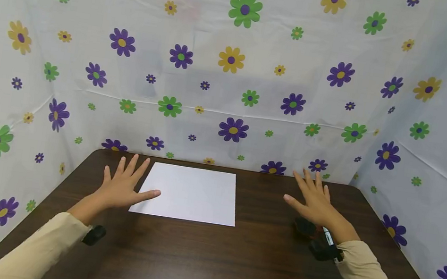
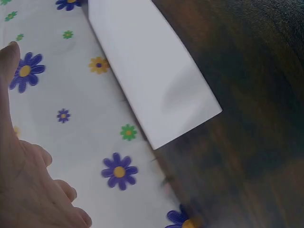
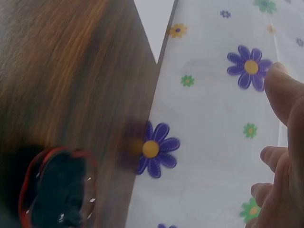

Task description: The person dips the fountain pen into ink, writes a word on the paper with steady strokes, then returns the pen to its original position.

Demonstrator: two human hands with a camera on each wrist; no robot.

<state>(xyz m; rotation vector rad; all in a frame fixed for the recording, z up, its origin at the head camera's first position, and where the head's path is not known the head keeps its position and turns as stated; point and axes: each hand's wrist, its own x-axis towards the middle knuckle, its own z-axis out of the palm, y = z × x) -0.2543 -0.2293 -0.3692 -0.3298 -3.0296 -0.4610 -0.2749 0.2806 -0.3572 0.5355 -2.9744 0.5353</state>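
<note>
My left hand (image 1: 119, 188) is held above the table with its fingers spread, beside the left edge of a white sheet of paper (image 1: 194, 194). Its thumb overlaps the paper in the head view. The left wrist view shows one end of the sheet (image 2: 161, 80) well apart from the hand (image 2: 28, 175). Over the right side of the table, my right hand (image 1: 317, 207) also has spread fingers and holds nothing. Below it sits a dark, shiny object with a red rim (image 3: 59, 190), its kind unclear. A slim white and dark item (image 1: 327, 236) shows partly behind the right wrist.
The dark brown wooden table (image 1: 206, 261) is bordered at the back and sides by a white cloth (image 1: 204, 32) with purple, green and yellow flowers. A black wrist camera (image 1: 94, 235) sits on the left wrist and another (image 1: 321, 251) on the right.
</note>
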